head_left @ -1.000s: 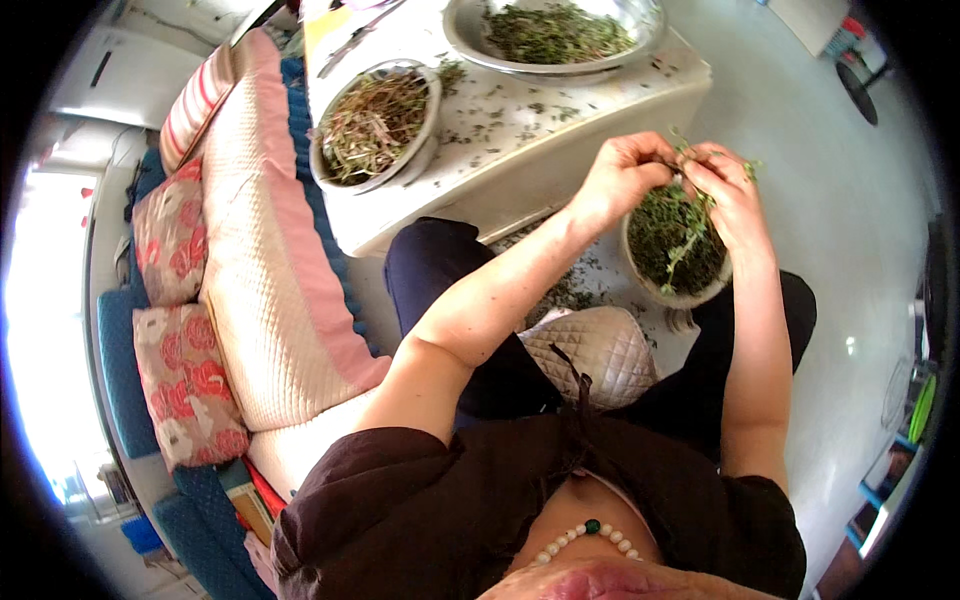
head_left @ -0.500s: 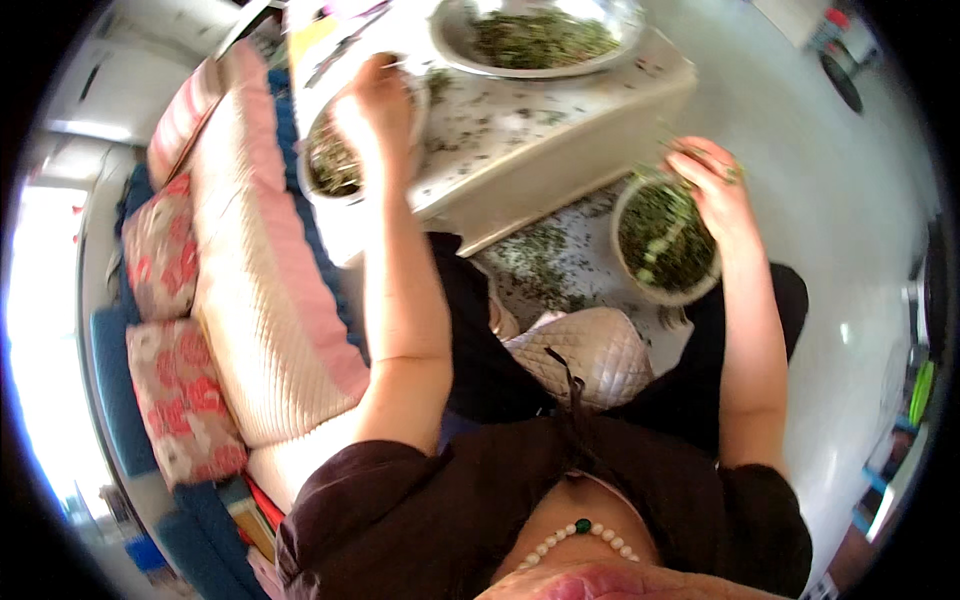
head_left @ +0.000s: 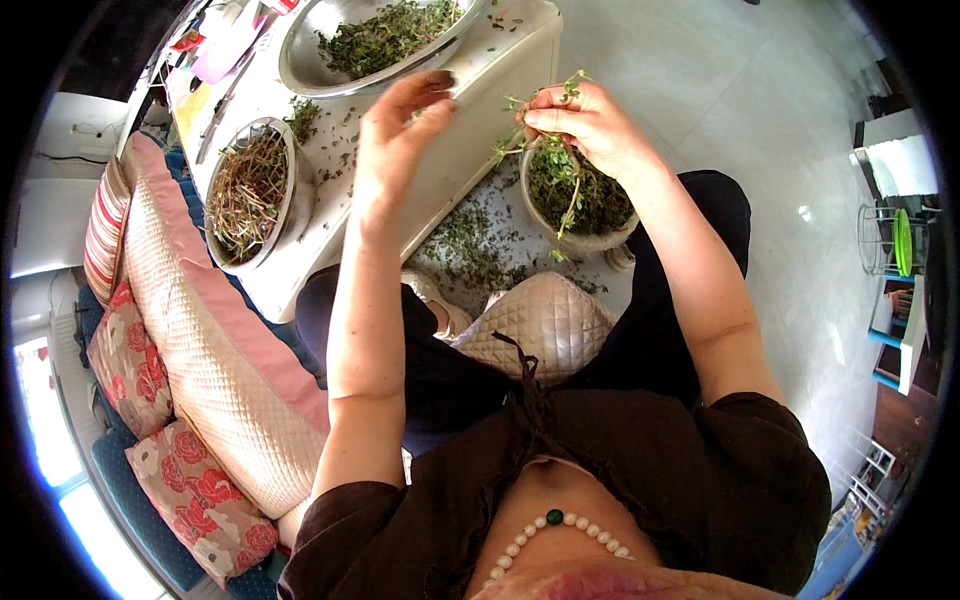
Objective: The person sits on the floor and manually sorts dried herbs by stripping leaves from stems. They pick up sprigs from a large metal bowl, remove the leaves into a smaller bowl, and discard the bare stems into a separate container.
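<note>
My right hand (head_left: 585, 122) pinches leafy green sprigs (head_left: 568, 190), whose stems trail down over a round bucket (head_left: 612, 240) filled with dark green leaves. Over the edge of the white table, my left hand (head_left: 400, 135) hangs in the air, thumb and fingers apart with nothing seen between them; its fingertips look dark. Left of it stands a bowl (head_left: 300, 200) heaped with brownish stripped stems (head_left: 245, 195). A wide metal basin (head_left: 300, 75) with picked green leaves (head_left: 390, 40) sits farther back.
Loose leaf bits lie scattered on the white table (head_left: 480, 95) and on the floor below (head_left: 470, 245). A sofa with a quilted cover (head_left: 200, 300) and flowered cushions (head_left: 205, 485) runs along the left. My knees flank the quilted pale pad (head_left: 545, 325).
My left hand has left the stem bowl and moved right, toward my right hand; its fingers have come apart. The whole view has shifted, with the table now farther left.
</note>
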The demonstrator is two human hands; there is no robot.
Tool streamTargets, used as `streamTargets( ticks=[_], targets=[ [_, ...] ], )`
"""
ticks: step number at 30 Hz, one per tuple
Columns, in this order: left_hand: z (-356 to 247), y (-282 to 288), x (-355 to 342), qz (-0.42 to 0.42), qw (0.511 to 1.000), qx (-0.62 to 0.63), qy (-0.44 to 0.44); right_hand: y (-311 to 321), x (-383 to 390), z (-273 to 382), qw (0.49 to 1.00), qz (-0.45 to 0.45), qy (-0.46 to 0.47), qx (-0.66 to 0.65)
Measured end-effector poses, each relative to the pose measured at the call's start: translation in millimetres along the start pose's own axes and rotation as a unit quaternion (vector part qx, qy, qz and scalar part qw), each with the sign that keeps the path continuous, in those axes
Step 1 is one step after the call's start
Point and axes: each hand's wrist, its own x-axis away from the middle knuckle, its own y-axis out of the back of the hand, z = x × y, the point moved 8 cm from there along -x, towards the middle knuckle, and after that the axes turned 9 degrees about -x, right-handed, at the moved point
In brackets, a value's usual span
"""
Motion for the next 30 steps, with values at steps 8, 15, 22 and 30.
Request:
streamTargets(
  ticks=[8, 15, 22, 30],
  targets=[
    [3.1, -57.3, 1.2, 0.078, 0.993, 0.071, 0.059, -6.8, 4.6, -0.2, 0.999, 0.01, 0.007, 0.047],
    [7.5, -51.3, -3.4, 0.057, 0.985, 0.146, 0.065, -3.0, 8.3, 2.0, 1.0, 0.02, -0.008, 0.011],
    [17.2, -18.9, -10.5, 0.015, 0.953, 0.289, 0.089, 4.6, 13.1, 12.5, 0.999, 0.032, 0.001, 0.017],
    [17.2, -70.1, 3.2, 0.125, 0.958, 0.212, 0.146, 14.8, 18.2, 24.2, 0.982, -0.035, 0.046, 0.18]
  ],
)
